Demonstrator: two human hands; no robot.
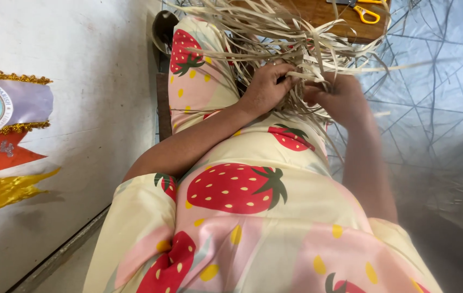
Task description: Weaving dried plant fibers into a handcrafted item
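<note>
Head view looks straight down my lap: both hands are buried in a bundle of pale, flat dried-straw strips (275, 32) that fans out over my knees, across the cream strawberry-print dress (242, 217). Left hand (267, 87) is curled, fingers closed round a clump of strips near where they gather. Right hand (342, 97) sits just beside it, fingers bent in and pinching strips at the same knot; the exact fingertip contact is hidden by the straw, so I can't tell how many strands each hand has. My read on handling: very light, thin and ribbon-like, springy along the length, floppy at the loose ends, probably brittle if creased hard and prone to splitting lengthwise. Surface looks smooth and dry, so single strands could slip. Best hold is close to the gathered middle, pinched flat between thumb and fingers, not out at the free tips, which splay and tangle. Above the bundle, a brown wooden table (345, 21) edge carries yellow-handled scissors (366, 12), apart from the hands. Cream painted wall (79, 81) with a coloured pennant banner (4, 125) to my left.
</note>
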